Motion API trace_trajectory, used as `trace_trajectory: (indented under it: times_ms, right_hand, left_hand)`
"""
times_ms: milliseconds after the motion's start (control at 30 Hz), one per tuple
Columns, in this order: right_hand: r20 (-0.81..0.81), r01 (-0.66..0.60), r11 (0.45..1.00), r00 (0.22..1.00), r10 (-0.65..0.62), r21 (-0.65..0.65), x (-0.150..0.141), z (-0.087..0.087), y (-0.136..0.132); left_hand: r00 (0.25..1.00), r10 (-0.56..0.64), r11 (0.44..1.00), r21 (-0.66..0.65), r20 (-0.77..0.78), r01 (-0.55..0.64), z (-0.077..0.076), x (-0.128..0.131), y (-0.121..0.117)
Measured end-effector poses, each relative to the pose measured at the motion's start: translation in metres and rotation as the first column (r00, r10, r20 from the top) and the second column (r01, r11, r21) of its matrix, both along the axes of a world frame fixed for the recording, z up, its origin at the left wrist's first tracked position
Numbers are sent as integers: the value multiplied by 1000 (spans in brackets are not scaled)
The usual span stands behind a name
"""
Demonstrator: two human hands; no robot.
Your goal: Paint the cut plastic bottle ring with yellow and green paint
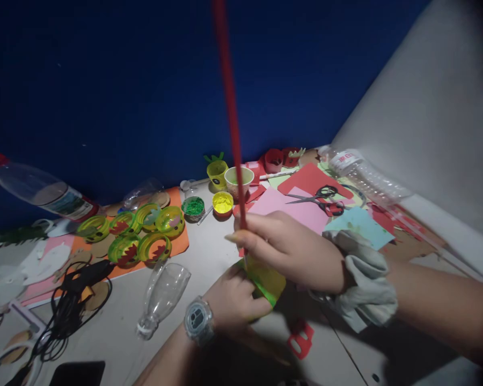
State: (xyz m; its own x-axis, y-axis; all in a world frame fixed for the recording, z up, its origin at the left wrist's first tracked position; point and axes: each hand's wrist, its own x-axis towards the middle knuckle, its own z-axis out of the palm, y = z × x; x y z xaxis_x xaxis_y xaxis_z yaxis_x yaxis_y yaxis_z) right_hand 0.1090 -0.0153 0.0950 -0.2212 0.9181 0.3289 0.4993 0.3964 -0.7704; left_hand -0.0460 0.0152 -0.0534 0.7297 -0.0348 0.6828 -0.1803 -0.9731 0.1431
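Note:
My right hand is closed around a long red-handled paintbrush, which stands nearly upright. The brush's lower end goes down behind my fingers to a yellow-green piece, apparently painted plastic, and its tip is hidden. My left hand is wrapped around that piece from the left and below. Just beyond my hands are a small cup of yellow paint and a cup of green paint. A red cut-out lies below my right hand.
Several painted bottle rings sit on orange paper at left. A cut clear bottle lies near my left wrist, with black cables further left. Scissors rest on coloured paper at right, near a clear bottle.

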Motion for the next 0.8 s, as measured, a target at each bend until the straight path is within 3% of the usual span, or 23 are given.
trace_trajectory:
  times_ms: [500, 800]
  right_hand:
    - [35, -13, 1000, 999, 13, -10, 3, -5, 1]
    - [75, -26, 1000, 997, 25, 10, 6, -6, 5]
  left_hand:
    - [1000, -18, 1000, 19, 12, 18, 11, 2, 1]
    - [1000, -18, 1000, -8, 9, 18, 4, 3, 1]
